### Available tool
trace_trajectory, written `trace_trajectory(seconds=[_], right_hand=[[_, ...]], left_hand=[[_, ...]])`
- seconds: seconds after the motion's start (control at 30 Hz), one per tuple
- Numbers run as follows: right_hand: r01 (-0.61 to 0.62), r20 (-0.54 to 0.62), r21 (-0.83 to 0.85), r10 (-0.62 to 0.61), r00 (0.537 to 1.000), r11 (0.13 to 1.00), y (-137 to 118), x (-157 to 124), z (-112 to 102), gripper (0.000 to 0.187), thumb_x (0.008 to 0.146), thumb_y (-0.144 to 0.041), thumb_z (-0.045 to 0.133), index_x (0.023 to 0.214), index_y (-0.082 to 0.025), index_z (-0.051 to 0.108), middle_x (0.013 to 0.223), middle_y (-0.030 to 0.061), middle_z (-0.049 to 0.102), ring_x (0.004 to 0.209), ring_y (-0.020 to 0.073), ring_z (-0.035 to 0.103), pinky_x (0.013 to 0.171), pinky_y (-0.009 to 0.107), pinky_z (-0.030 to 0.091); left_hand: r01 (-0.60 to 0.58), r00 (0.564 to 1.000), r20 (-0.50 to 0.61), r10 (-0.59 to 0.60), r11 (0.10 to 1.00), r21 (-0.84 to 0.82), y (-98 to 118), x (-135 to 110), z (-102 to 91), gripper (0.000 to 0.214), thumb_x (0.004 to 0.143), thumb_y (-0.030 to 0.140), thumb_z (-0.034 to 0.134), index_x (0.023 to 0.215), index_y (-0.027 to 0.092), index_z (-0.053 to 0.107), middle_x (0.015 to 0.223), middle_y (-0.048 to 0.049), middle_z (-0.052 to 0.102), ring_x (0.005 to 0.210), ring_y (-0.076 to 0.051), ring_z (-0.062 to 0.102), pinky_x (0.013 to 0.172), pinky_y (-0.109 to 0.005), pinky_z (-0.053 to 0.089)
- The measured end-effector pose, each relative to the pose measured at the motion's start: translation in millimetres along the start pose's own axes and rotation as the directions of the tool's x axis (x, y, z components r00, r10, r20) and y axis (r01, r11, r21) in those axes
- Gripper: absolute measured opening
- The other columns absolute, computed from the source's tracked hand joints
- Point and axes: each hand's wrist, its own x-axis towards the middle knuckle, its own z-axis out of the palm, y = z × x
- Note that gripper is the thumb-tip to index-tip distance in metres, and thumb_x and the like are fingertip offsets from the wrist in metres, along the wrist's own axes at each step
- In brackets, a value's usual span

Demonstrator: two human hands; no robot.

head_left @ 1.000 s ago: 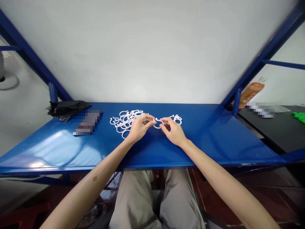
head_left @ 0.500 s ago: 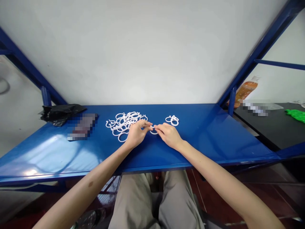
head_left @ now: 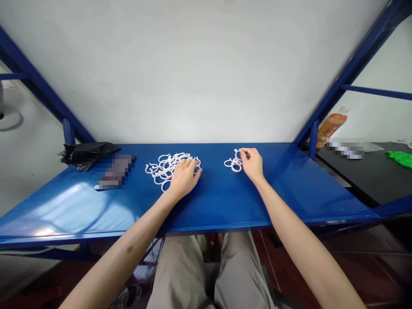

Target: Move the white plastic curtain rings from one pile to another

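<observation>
A loose pile of white plastic rings (head_left: pixel 164 167) lies on the blue table (head_left: pixel 209 193), left of centre. My left hand (head_left: pixel 185 177) rests on the pile's right edge, fingers curled down onto the rings. A small group of white rings (head_left: pixel 232 163) lies to the right. My right hand (head_left: pixel 252 164) is at that small group, its fingertips pinched on one white ring at the group's top.
A crumpled black bag (head_left: pixel 86 152) and a blurred flat object (head_left: pixel 115 171) lie at the table's left. Blue frame posts (head_left: pixel 313 137) rise at both back corners. Beyond the right post stand an orange bottle (head_left: pixel 331 124) and something green (head_left: pixel 401 157) on a dark surface.
Both hands held one ring together at the centre. They have parted: my right hand carried the ring right to the small group, and my left hand went back onto the big pile.
</observation>
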Motion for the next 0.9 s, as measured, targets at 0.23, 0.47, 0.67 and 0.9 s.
trace_trajectory(seconds=[0.23,0.47,0.67,0.9], right_hand=[[-0.262,0.178,-0.017,0.261,0.949,0.965,38.0,28.7,7.1,0.021,0.083,-0.026,0.063,0.097,-0.018,0.077,0.095,0.0075,0.078,0.089,0.0222,0.071,0.086,0.036,0.053],[-0.167,0.321,-0.077,0.183,0.929,0.983,25.5,26.1,10.8,0.021,0.085,-0.029,0.059,0.091,-0.022,0.079,0.094,0.0045,0.079,0.088,0.0221,0.071,0.083,0.034,0.052],[-0.130,0.343,-0.021,0.129,0.930,0.991,23.8,22.4,6.4,0.025,0.088,-0.033,0.056,0.093,-0.023,0.079,0.094,0.0037,0.080,0.086,0.0218,0.072,0.083,0.035,0.052],[-0.120,0.276,0.014,0.111,0.955,0.993,25.6,19.2,6.3,0.025,0.089,-0.035,0.058,0.098,-0.022,0.077,0.100,0.0055,0.078,0.092,0.0230,0.071,0.086,0.037,0.053]], left_hand=[[0.017,0.999,0.042,-0.027,0.977,0.214,-4.5,-6.0,4.8,0.019,0.095,0.031,0.053,0.098,0.019,0.067,0.100,-0.0158,0.068,0.103,-0.036,0.057,0.088,-0.049,0.044],[-0.017,0.997,0.076,0.002,0.981,0.194,-2.4,-6.2,7.0,0.016,0.096,0.026,0.053,0.093,0.021,0.067,0.096,-0.0131,0.069,0.101,-0.034,0.058,0.085,-0.047,0.044],[-0.040,0.994,0.104,0.025,0.989,0.141,-2.7,-7.0,6.4,0.017,0.096,0.022,0.051,0.093,0.022,0.068,0.097,-0.0118,0.070,0.099,-0.033,0.057,0.081,-0.045,0.043],[-0.051,0.995,0.089,0.041,0.992,0.113,0.4,-7.6,4.0,0.017,0.097,0.021,0.051,0.090,0.022,0.066,0.095,-0.0099,0.070,0.097,-0.030,0.057,0.081,-0.043,0.042]])
